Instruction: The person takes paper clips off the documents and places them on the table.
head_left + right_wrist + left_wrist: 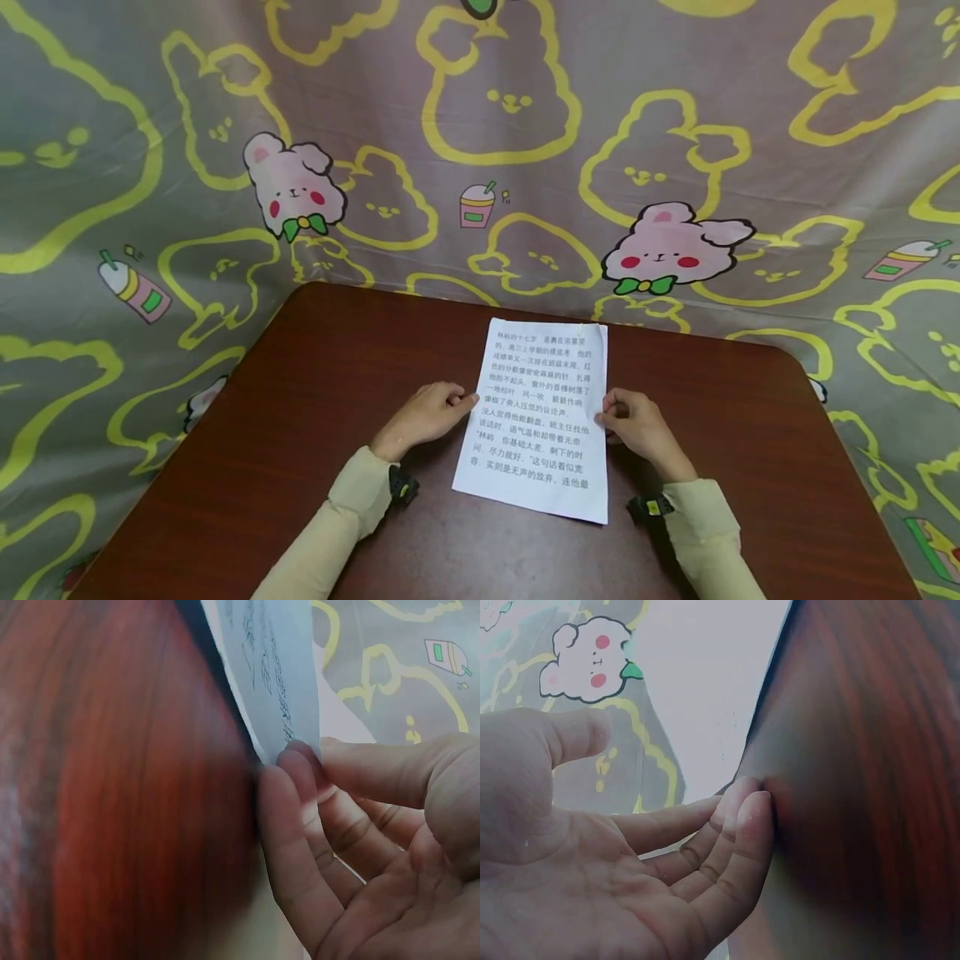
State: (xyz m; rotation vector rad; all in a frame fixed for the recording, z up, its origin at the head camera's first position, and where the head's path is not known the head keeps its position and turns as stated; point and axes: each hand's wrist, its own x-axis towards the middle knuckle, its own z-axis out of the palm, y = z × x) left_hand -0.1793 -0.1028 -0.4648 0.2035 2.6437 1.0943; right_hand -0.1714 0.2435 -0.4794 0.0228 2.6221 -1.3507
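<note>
A white printed paper (536,417) with lines of Chinese characters lies on the table, its long side running away from me. Something small and yellow, perhaps a clip, sits at its far right corner. My left hand (431,412) rests beside the left edge, fingertips at the paper. In the left wrist view, that hand's thumb (577,735) stands apart from its relaxed fingers. At the right edge, my right hand (637,425) pinches the paper between thumb and fingers. The right wrist view shows the held edge (281,697) slightly raised, with another pale layer (345,712) behind it.
Beneath everything is a dark reddish-brown wooden table (315,367) with rounded far corners. A grey curtain (525,192) with yellow bear outlines and pink rabbit heads hangs behind the table and along its sides. Both wrists carry black straps over pale sleeves.
</note>
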